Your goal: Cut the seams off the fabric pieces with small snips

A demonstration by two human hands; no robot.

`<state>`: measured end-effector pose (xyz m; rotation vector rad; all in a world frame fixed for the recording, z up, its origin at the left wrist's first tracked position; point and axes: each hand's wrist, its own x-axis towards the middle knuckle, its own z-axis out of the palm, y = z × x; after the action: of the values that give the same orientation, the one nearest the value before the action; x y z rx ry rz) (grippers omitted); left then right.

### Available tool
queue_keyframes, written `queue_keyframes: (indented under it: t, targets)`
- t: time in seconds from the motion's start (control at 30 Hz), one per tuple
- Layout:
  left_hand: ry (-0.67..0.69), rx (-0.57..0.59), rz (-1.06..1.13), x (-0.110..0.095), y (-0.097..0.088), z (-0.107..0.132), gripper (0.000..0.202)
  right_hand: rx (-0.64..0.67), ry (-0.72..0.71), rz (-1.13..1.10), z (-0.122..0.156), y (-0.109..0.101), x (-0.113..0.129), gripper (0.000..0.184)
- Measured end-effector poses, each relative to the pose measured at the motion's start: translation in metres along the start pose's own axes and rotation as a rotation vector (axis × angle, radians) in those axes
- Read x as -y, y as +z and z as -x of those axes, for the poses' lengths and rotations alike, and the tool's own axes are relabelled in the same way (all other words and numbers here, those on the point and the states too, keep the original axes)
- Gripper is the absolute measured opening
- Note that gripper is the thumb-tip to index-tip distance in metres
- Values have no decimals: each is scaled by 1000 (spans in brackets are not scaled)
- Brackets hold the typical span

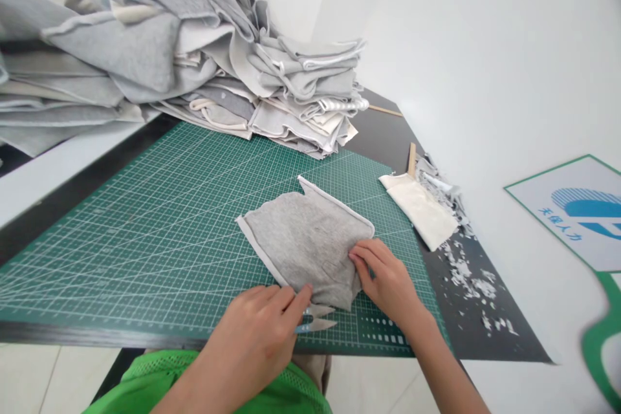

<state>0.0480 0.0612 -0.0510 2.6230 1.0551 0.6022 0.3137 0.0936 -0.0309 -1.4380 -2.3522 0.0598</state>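
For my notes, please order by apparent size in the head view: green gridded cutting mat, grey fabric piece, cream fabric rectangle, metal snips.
Green gridded cutting mat
Grey fabric piece
Cream fabric rectangle
Metal snips, visible part only

You can pass over the green cutting mat point(150, 233) left of the grey fabric piece point(308, 239); the folded fabric stack point(310, 84) blocks the far side, the cream cloth point(423, 210) and white wall point(466, 71) your right.

The panel point(310, 233) is matt cloth, the snip blades point(321, 324) smooth metal.
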Motion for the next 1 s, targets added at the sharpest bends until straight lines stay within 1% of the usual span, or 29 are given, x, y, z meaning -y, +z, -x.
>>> queue_keyframes:
  t: [0.13, 0.27, 0.43, 0.5, 0.6, 0.7, 0.87, 1.0]
  targets:
    - [-8, -5, 8, 0, 0, 0, 59, 51, 31, 20, 2, -1, 2, 13]
    - [-9, 12, 16, 0, -1, 1, 60, 69, 56, 17, 5, -5, 4, 12]
    - [-6, 27, 10, 1, -1, 1, 58, 6, 83, -34, 8, -10, 3, 11]
    - [-6, 19, 4, 1, -1, 0, 58, -27, 66, -55, 8, -10, 3, 11]
    - [-3, 0, 11, 0, -2, 0, 57, -32, 23, -55, 7, -8, 2, 11]
    - [-5, 11, 23, 0, -3, 0, 56, -1, -1, -39, 3, -7, 2, 11]
    - [-9, -4, 22, 0, -1, 0, 55, 154, -8, 148, -6, -11, 9, 17]
    - [-20, -12, 25, 0, 0, 0, 55, 182, 7, 141, -10, -11, 11, 15]
